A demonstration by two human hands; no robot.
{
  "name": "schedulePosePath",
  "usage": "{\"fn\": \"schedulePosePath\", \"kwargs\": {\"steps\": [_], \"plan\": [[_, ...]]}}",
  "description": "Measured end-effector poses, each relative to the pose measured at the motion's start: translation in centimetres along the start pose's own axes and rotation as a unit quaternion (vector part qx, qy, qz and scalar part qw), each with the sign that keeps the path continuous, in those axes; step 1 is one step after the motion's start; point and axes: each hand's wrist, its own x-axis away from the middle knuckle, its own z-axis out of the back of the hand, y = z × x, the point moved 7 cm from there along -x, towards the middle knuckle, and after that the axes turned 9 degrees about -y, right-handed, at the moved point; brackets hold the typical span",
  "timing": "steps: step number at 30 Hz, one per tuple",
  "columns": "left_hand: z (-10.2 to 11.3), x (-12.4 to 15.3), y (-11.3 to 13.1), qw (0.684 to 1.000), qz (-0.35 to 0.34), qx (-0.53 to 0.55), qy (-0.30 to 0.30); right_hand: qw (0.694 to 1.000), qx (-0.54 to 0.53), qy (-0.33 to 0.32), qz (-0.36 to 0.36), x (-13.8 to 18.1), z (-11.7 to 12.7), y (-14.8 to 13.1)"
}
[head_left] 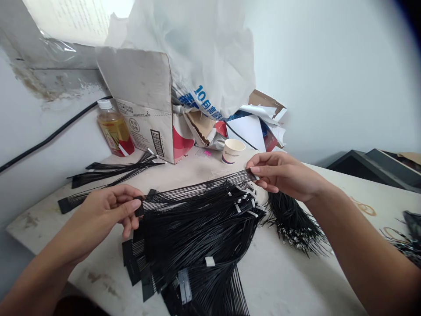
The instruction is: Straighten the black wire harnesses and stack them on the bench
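Observation:
My left hand pinches the left, black-taped end of a flat strip of thin black wires. My right hand pinches the strip's right end, so the strip is stretched between both hands just above the table. Beneath it lies a large heap of similar black wire strips with black and white tape tabs, fanned out across the white table. A loose bunch of black wires with pale tips lies under my right wrist.
More wire strips lie at the back left. Behind them stand a worn cardboard box, a drink bottle, a paper cup and a pile of plastic bags and paper. Dark trays sit at right.

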Motion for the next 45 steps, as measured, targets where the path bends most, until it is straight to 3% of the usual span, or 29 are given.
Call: {"fn": "schedulePosePath", "kwargs": {"steps": [5,9,16,29,34,39,45], "plan": [[0.1,0.2,0.3,1.0,0.002,-0.002,-0.002,0.997,-0.053,-0.034,0.036,-0.2,-1.3,-0.4],[0.6,0.5,0.7,1.0,0.002,0.015,0.001,0.994,-0.065,-0.03,0.086,0.1,-2.3,-1.5],[1.7,0.8,0.8,0.998,0.008,0.066,0.023,0.994,-0.032,-0.001,0.104,0.5,-3.1,-2.3],[0.0,1.4,0.4,0.996,0.029,0.07,-0.04,0.998,-0.003,0.052,0.029,0.1,0.1,-0.4],[-1.0,1.0,0.0,0.998,0.043,0.006,-0.053,0.993,0.097,0.063,-0.006,-0.1,0.5,0.3],[-2.7,1.2,-0.6,0.987,0.08,-0.062,-0.125,0.971,0.23,0.013,-0.068,0.2,-0.1,0.7],[-2.5,1.7,-0.4,0.983,0.061,-0.142,-0.104,0.912,0.403,0.011,-0.075,1.0,0.2,-0.4]]}}
